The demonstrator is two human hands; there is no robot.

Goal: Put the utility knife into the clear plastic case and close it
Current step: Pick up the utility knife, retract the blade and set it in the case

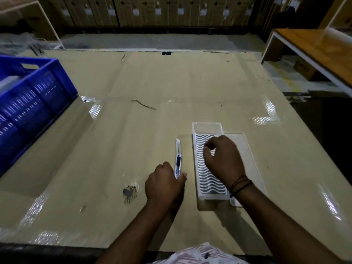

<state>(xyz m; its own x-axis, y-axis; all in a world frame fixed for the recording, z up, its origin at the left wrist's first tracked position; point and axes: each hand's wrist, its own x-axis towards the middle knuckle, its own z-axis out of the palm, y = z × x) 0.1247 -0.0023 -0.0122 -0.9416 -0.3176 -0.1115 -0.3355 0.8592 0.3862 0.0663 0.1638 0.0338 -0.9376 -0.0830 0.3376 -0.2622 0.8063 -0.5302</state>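
A slim silver utility knife (178,155) with a black slider lies on the cardboard-covered table, pointing away from me. My left hand (164,182) is closed around its near end. Right of the knife sits the clear plastic case (207,128), open, with a white wavy insert inside. Its flat clear lid (245,149) lies beside and partly under it on the right. My right hand (222,159) hovers over the middle of the case with fingers curled, hiding part of the insert; nothing is visible in it.
A blue slatted plastic crate (32,103) stands at the table's left. A torn hole (130,193) marks the cardboard left of my left hand. A wooden-topped bench (314,48) stands at the far right. Stacked boxes line the back wall.
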